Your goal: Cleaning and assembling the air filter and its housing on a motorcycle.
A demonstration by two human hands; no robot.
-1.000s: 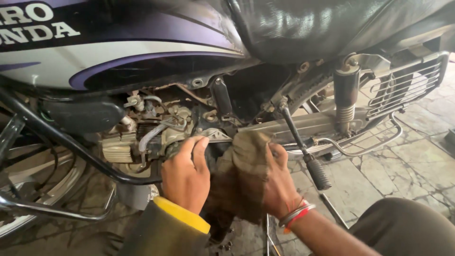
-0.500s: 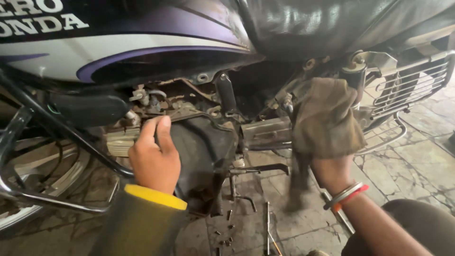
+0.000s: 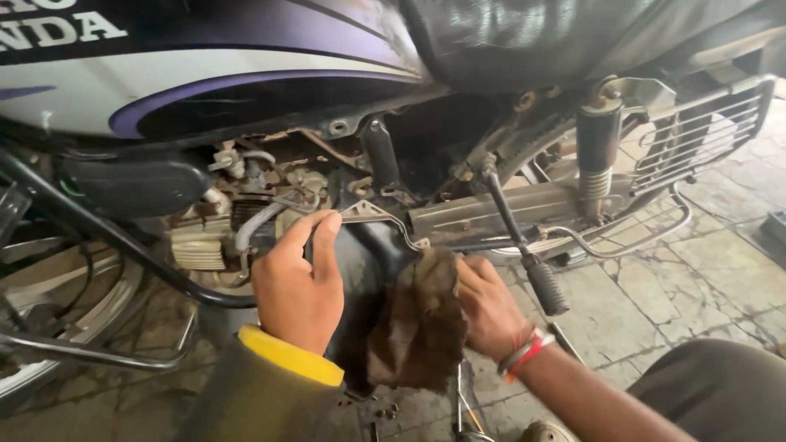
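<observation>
left hand [image 3: 296,278] loose, fingers on dark engine cover [image 3: 360,262] | right hand [image 3: 491,307] clutching brown rag [image 3: 417,327] against it

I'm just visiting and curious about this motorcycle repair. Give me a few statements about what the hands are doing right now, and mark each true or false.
1. The right hand grips a dirty brown rag. True.
2. The left hand holds a wrench. False: it holds no tool; its fingers rest on the dark engine cover.
3. The motorcycle's fuel tank is red. False: it is white with purple.
4. The kick-start lever hangs to the right of the rag. True.
5. The left sleeve has a yellow cuff. True.
6. The floor is grass. False: it is cracked stone paving.
</observation>
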